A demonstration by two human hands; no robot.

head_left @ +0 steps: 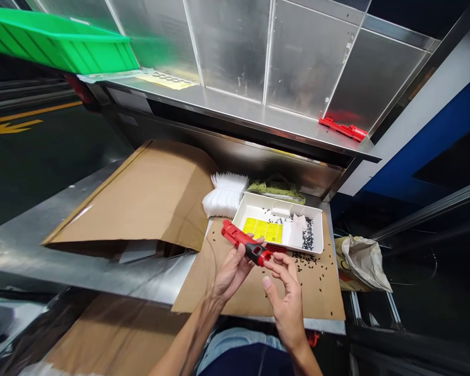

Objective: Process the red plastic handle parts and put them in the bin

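- Left grip [235, 269] pinches the part [241, 239], red and black, between thumb and fingers, holding it aslant above the cardboard [203, 282], near the tray [317, 222].
- Right grip [288, 287] is spread, thumb apart from the bent fingers; its fingertips are at the part's near end, though whether they touch it I cannot tell.
- Steel worktop [152, 274] runs beneath everything in front of the person.
- Carton [141, 193], brown, lies on the worktop to the left, its mouth towards the person.
- Cardboard lies flat on the worktop, right of the carton.
- Green bin [82, 49] stands at upper left, beside the left end of the shelf [235, 102].
- White tray sits on the far part of the cardboard.
- White stack [224, 198] stands between carton and tray.
- Green pouch [276, 189] lies just behind the tray.
- Red piece [342, 129] rests at the shelf's right end.
- Yellow labels [262, 228] lie in the tray.
- Black bits [308, 237] fill its right side and dot the cardboard.
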